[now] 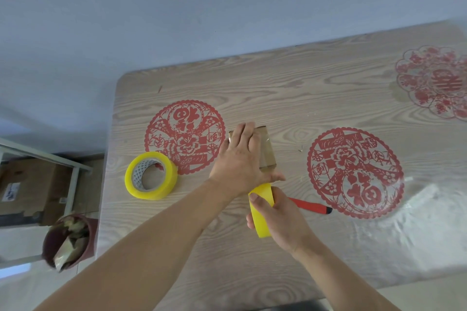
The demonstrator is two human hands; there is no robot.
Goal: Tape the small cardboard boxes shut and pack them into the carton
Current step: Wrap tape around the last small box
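A small brown cardboard box (pixel 267 149) stands on the wooden table (pixel 290 91) near its middle. My left hand (pixel 240 159) lies flat on top of the box and presses it down, covering its left half. My right hand (pixel 278 217) grips a yellow tape roll (pixel 262 209) just in front of the box, and clear tape runs from the roll up onto the box. A second, larger yellow tape roll (pixel 151 175) lies flat on the table to the left. No carton shows on the table.
A red-handled cutter (pixel 312 206) lies on the table right of my right hand. Red paper-cut decorations (pixel 355 171) sit under the table's clear cover. On the floor at left are a dark bin with scraps (pixel 69 241) and a brown carton (pixel 30 189) under a white shelf frame.
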